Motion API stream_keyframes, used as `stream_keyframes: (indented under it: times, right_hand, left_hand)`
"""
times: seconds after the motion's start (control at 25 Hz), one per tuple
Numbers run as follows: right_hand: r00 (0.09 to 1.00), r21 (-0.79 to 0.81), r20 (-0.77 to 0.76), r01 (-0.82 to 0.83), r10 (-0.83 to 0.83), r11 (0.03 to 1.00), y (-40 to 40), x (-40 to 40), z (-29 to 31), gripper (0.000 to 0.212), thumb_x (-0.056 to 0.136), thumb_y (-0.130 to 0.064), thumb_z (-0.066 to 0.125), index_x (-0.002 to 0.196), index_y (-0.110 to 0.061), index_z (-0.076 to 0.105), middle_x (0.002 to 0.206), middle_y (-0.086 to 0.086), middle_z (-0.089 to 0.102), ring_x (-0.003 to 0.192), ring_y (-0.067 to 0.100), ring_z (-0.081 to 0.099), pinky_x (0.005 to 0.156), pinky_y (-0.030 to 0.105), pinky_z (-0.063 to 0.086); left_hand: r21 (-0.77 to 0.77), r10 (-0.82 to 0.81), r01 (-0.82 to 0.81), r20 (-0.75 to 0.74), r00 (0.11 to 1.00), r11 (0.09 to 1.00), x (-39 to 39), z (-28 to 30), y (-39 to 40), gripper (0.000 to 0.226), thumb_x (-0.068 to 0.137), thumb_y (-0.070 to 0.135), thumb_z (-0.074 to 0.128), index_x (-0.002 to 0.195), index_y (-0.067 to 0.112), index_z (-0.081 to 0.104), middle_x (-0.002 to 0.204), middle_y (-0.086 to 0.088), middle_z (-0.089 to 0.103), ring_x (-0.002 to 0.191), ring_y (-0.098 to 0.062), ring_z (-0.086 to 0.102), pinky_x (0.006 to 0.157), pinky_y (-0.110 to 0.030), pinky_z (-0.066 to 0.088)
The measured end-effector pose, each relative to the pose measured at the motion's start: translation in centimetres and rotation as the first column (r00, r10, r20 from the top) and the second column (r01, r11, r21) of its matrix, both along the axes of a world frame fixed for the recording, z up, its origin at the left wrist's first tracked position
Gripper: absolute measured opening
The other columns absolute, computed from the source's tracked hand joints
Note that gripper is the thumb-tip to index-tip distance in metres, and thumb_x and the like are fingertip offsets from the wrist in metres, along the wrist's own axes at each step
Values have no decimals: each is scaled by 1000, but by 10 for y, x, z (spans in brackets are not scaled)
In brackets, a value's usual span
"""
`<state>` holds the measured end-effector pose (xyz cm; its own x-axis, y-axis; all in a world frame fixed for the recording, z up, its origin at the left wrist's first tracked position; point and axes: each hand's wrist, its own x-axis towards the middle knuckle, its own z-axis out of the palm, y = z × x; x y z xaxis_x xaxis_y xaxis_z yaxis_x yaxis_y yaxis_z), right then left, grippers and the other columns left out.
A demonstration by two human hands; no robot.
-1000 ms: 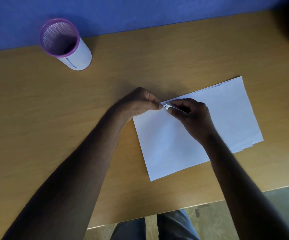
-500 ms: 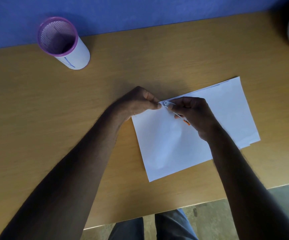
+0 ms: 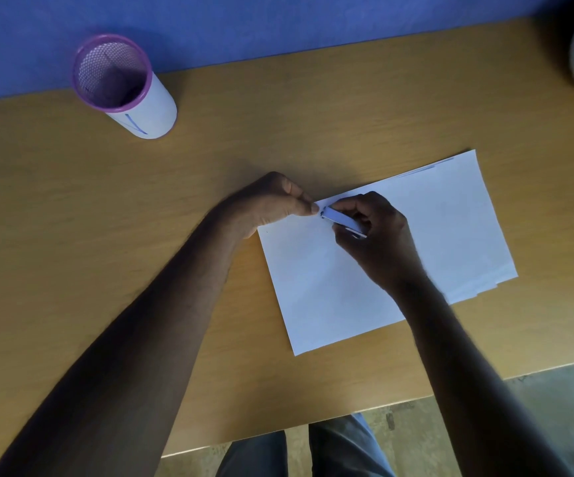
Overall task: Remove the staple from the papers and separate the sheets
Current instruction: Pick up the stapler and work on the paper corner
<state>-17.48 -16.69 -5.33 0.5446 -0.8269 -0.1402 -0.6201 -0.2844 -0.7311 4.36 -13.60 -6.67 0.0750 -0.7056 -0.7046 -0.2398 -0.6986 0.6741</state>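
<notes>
Left hand point(image 3: 271, 204) pinching papers point(image 3: 433, 235) corner; right hand point(image 3: 378, 235) gripping staple remover point(image 3: 342, 220) there. Bare wooden table point(image 3: 72, 218) leftward, blue wall point(image 3: 278, 22) behind.

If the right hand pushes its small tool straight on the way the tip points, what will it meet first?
Most likely the left hand: the tool in the right hand points at its fingertips, pinching the papers corner.
</notes>
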Motion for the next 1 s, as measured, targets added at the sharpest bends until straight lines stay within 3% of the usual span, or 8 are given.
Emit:
stream_keyframes:
  times: [0.16, 0.52, 0.68, 1.0]
  right_hand:
    - [1000, -94, -23, -6, 4, 996, 6, -1, -4, 27, 85, -10, 74, 110, -21, 73, 104, -4, 67, 88, 12, 63, 69, 31, 55]
    - [998, -132, -30, 46, -50, 990, 11, 5, -5, 27, 88, -15, 75, 112, -25, 75, 107, -6, 68, 90, 11, 65, 68, 20, 50]
    - [998, -118, -38, 41, -46, 992, 11, 6, -5, 31, 87, -15, 75, 115, -31, 75, 105, -9, 65, 87, 9, 63, 65, 18, 48]
    - [999, -140, -19, 30, -33, 990, 11, 4, -4, 32, 85, -10, 77, 114, -24, 77, 103, -6, 66, 85, 7, 61, 69, 6, 42]
  left_hand:
    - [-21, -5, 5, 8, 1000, 1000, 0, -1, 2, 22, 87, 31, 81, 103, 15, 81, 110, 4, 78, 105, -4, 63, 83, -18, 46]
    - [-28, -5, 5, 25, 1000, 1000, -3, 5, 1, 24, 88, 25, 81, 106, 10, 81, 114, -5, 77, 115, -20, 64, 104, -39, 50]
    - [-32, -9, 10, 40, 999, 999, -4, 7, 2, 24, 89, 24, 79, 107, 8, 80, 114, -6, 76, 113, -21, 65, 101, -36, 50]
    - [-40, -5, 7, 28, 1000, 999, -3, 5, 2, 22, 88, 24, 81, 104, 10, 81, 114, -3, 77, 109, -14, 64, 95, -30, 49]
